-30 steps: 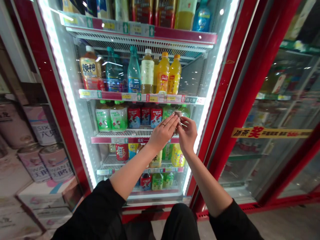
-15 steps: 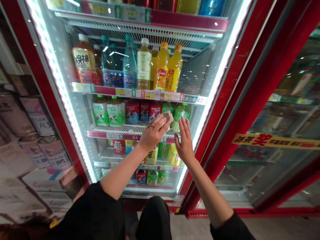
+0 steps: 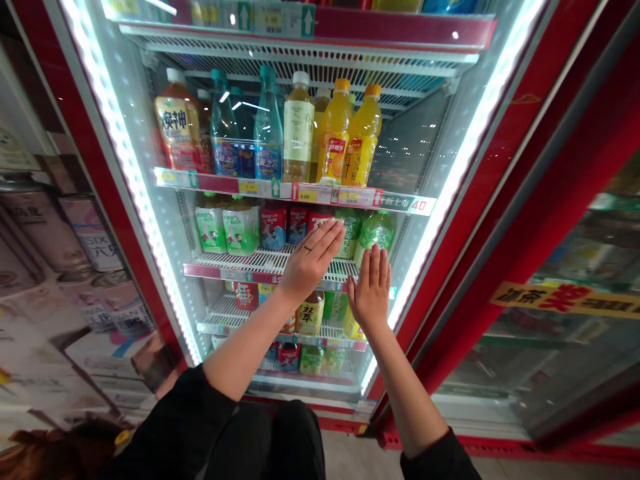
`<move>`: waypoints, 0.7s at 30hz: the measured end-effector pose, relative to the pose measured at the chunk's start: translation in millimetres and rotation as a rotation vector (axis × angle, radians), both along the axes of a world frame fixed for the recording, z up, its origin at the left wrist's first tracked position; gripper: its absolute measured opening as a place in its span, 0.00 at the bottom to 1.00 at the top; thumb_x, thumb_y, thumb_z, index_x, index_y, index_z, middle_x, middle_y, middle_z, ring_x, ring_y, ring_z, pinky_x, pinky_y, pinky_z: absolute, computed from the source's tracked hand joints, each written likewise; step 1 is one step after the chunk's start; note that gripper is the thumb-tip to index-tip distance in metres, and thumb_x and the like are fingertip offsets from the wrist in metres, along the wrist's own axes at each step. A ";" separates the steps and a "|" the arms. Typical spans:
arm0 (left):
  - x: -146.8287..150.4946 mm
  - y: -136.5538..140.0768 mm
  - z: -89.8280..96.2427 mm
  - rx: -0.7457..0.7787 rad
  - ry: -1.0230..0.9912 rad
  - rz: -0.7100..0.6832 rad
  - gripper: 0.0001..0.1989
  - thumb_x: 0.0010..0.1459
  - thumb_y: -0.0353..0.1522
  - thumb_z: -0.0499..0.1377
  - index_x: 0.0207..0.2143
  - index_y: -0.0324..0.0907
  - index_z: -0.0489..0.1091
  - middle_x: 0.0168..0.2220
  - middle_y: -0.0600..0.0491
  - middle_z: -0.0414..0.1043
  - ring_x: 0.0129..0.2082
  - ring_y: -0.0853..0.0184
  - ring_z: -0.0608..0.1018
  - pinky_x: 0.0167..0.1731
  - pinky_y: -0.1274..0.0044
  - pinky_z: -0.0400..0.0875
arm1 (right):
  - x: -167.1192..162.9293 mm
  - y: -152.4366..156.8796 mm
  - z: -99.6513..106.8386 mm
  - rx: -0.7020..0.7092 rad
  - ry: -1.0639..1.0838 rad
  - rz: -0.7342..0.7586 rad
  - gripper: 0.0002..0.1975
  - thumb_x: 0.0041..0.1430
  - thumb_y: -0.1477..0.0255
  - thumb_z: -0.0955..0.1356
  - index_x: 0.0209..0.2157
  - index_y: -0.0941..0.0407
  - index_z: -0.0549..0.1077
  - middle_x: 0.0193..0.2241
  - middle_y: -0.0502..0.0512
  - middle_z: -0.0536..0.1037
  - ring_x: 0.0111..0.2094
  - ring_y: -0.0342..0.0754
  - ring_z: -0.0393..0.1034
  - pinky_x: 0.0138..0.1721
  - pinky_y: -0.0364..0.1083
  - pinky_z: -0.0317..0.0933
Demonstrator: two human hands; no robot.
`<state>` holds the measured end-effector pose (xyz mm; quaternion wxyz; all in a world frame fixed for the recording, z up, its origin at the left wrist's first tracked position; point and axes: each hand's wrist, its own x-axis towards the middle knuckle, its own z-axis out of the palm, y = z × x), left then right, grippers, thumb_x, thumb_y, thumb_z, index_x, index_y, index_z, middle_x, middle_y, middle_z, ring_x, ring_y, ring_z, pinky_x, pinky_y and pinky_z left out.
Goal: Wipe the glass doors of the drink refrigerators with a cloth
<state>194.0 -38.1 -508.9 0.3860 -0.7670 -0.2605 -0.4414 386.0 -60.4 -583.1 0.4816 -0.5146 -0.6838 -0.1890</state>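
My left hand [image 3: 311, 259], with a ring on one finger, presses its palm side against the glass door [image 3: 240, 263] of a lit drinks fridge. Its fingers are stretched out and held together, pointing up and right. A small pale cloth, seen at these fingertips a moment earlier, is now hidden beneath the hand. To the right, my right hand [image 3: 371, 290] lies flat against the glass with fingers straight and holds nothing I can see. Behind the fingertips, inside the fridge, stands a green-labelled bottle [image 3: 377, 232].
Orange juice bottles [image 3: 334, 133] and blue-green bottles [image 3: 269, 127] stand on a shelf above my hands. At the left are stacked cans and boxes [image 3: 107, 233]. A red door frame [image 3: 480, 293] borders another glass-fronted fridge [image 3: 560, 360] at the right.
The view has shifted slightly. My left hand has turned flatter, and the cloth at its fingertips has gone out of sight. My right hand sits a little lower on the glass.
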 end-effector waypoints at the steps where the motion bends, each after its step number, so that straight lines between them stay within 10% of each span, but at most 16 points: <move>1: -1.9 0.0 -5.3 0.013 0.019 -0.021 0.42 0.76 0.22 0.53 0.82 0.41 0.34 0.76 0.45 0.64 0.78 0.62 0.64 0.79 0.63 0.65 | -0.4 -0.1 0.0 -0.005 0.004 -0.003 0.38 0.76 0.60 0.60 0.82 0.48 0.47 0.80 0.63 0.58 0.81 0.67 0.50 0.79 0.68 0.52; 10: 15.0 13.5 35.7 0.041 0.232 -0.175 0.34 0.75 0.20 0.52 0.79 0.38 0.52 0.75 0.45 0.66 0.78 0.61 0.65 0.78 0.64 0.66 | -4.0 -0.4 2.9 -0.001 0.006 -0.102 0.36 0.75 0.59 0.59 0.79 0.51 0.55 0.79 0.65 0.61 0.80 0.65 0.53 0.79 0.67 0.51; 17: 11.9 5.2 3.5 0.069 0.151 -0.203 0.36 0.74 0.19 0.52 0.80 0.36 0.50 0.73 0.44 0.70 0.75 0.59 0.70 0.76 0.65 0.69 | -6.6 -4.3 7.3 -0.030 0.020 -0.153 0.35 0.75 0.56 0.57 0.78 0.50 0.57 0.78 0.62 0.62 0.80 0.65 0.52 0.80 0.66 0.49; 21: 18.2 12.6 19.6 0.028 0.242 -0.246 0.36 0.74 0.20 0.52 0.81 0.40 0.49 0.74 0.45 0.67 0.76 0.60 0.68 0.76 0.63 0.69 | -5.5 -2.6 6.0 -0.031 0.018 -0.159 0.34 0.75 0.56 0.58 0.78 0.49 0.58 0.78 0.61 0.64 0.80 0.64 0.53 0.80 0.66 0.50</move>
